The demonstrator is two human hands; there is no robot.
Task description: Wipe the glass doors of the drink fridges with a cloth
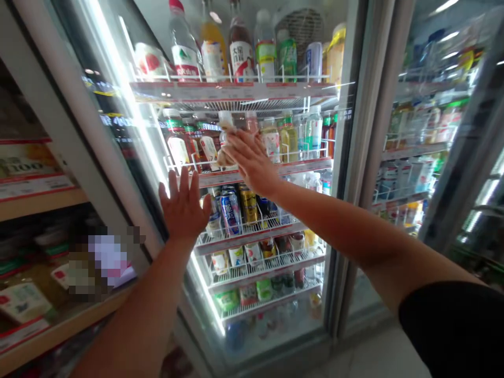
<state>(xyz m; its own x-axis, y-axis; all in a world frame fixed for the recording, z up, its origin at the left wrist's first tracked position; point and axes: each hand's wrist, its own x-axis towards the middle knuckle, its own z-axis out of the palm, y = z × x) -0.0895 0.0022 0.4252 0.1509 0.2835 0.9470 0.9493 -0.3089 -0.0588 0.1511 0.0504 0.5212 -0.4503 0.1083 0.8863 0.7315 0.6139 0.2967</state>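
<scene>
My left hand (183, 207) is open, fingers spread, with its palm flat against the glass of the fridge door (118, 131), which stands swung out to the left. My right hand (252, 160) reaches inside the fridge to the second shelf (303, 166). Its fingers close around a small white-capped bottle (225, 137) with a pale label, at the front of the row. Other bottles stand close on both sides of it.
The fridge holds several wire shelves of bottles and cans (232, 210). A second fridge with a closed glass door (425, 136) stands to the right. Wooden shelves with packaged goods (35, 199) are on the left.
</scene>
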